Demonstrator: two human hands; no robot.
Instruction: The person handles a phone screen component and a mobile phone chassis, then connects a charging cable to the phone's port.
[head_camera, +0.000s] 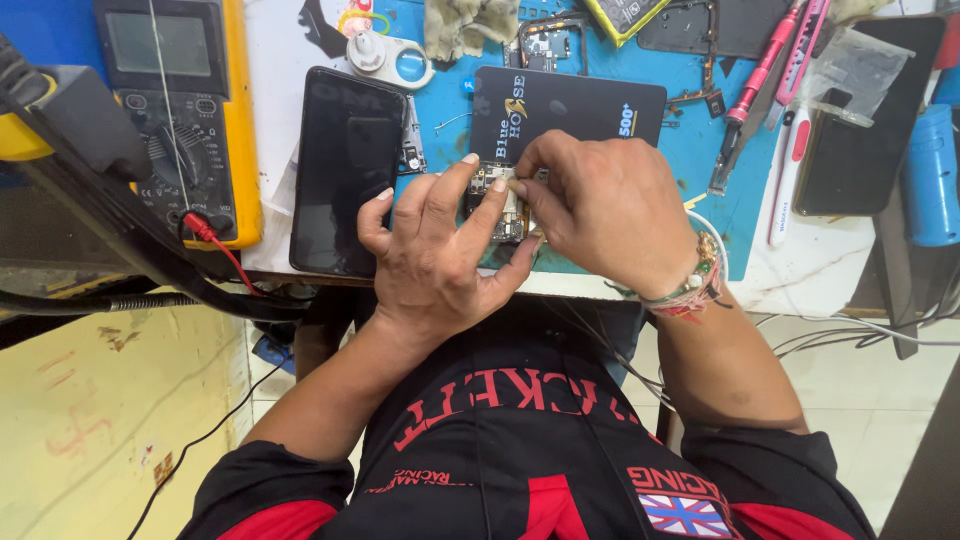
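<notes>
From my remote view, a blue work mat (690, 150) holds a dark box (570, 105); at its near edge, my left hand (435, 255) and right hand (610, 205) pinch an opened phone's circuit board (495, 205), fingers clamped on its edges; it looks light, stiff, fragile, best gripped by the rim

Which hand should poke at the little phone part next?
Probably the right hand: its fingers already pinch at the circuit board, while the left hand cradles and steadies it from below.
</notes>
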